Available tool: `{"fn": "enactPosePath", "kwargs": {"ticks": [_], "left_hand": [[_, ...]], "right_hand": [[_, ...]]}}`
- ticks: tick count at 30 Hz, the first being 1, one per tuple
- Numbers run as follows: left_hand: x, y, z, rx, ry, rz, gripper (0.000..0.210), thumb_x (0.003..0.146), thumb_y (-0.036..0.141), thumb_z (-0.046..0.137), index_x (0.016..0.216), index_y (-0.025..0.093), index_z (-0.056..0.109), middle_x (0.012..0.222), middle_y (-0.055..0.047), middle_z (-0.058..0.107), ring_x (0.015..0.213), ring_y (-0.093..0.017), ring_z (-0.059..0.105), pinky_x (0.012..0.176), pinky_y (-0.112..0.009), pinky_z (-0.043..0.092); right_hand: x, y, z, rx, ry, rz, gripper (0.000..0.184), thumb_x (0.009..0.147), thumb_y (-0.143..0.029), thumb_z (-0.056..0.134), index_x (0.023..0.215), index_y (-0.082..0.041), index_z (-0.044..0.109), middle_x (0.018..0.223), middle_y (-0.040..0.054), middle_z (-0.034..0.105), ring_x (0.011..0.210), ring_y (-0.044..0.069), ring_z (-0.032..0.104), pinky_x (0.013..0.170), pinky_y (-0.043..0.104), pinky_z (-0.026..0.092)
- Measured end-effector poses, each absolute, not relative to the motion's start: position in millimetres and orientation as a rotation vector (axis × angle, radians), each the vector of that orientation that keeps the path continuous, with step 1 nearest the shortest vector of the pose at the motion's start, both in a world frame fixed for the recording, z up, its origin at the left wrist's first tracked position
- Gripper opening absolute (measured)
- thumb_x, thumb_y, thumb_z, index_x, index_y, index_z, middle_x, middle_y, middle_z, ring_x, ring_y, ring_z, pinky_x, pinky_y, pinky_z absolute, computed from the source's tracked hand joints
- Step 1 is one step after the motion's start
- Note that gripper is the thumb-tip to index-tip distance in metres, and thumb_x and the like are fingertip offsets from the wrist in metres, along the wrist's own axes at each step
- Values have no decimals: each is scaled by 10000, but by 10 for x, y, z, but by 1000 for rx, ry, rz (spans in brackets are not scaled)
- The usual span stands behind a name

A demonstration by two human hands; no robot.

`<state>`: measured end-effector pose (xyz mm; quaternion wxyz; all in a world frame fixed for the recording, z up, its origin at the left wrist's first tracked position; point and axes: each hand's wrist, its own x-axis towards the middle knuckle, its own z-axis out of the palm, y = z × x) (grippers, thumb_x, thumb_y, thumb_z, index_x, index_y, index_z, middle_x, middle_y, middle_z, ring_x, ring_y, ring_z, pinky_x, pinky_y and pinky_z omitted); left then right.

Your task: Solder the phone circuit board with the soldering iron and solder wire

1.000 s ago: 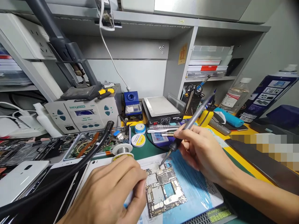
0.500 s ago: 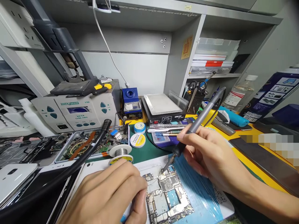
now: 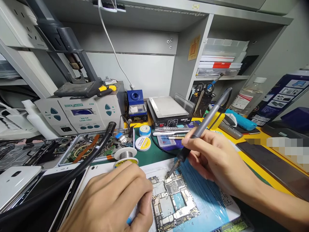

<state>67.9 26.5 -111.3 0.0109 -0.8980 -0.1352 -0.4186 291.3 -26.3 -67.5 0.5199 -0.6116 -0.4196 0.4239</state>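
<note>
My right hand point(image 3: 212, 151) grips a grey soldering iron point(image 3: 205, 117) like a pen, slanting down to the left. Its tip meets the upper edge of a bare phone circuit board point(image 3: 184, 215), where it seems to touch. The board lies on a white and blue sheet point(image 3: 205, 206). My left hand point(image 3: 116, 196) rests at the board's left side, fingers curled and thumb against the index finger. What it pinches, if anything, is hidden; a thin pale strand shows near the fingertips. Just behind that hand stands a spool of solder wire point(image 3: 125, 155).
A hot-air station point(image 3: 82, 112) stands back left, its black hose point(image 3: 96, 151) crossing the left side. Two round tins point(image 3: 143, 143) sit near a heating plate point(image 3: 169, 108). Phones point(image 3: 16, 180) lie at left, another dark phone point(image 3: 270, 167) at right. A bottle point(image 3: 246, 96) stands back right.
The view has shifted slightly. The soldering iron's tip has moved a little left along the board's upper edge. My left hand keeps its closed pose.
</note>
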Motion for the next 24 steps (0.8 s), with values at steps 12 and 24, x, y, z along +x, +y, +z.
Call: {"fn": "enactPosePath", "kwargs": {"ticks": [12,24], "left_hand": [[648,272,-1122,-2858,-425,-1273,220,814,-6,583,870,206,604,746,27,609,664,-99,593,618,-260,461],[644,271,-1126,-2868,-424,-1285,231,795,-13,608,884,201,610,757,26,609,690,-101,589,617,-267,448]], "right_hand": [[2900,-283,-673,-1466,-1022,1017,214,828,-307,661,686,-207,536,371,-79,479,297,50,344,311,144,207],[2890,-267,-669,-1460,-1010,1022,208,809,-281,675,683,-215,523,379,-81,484,300,52,342,305,140,215]]}}
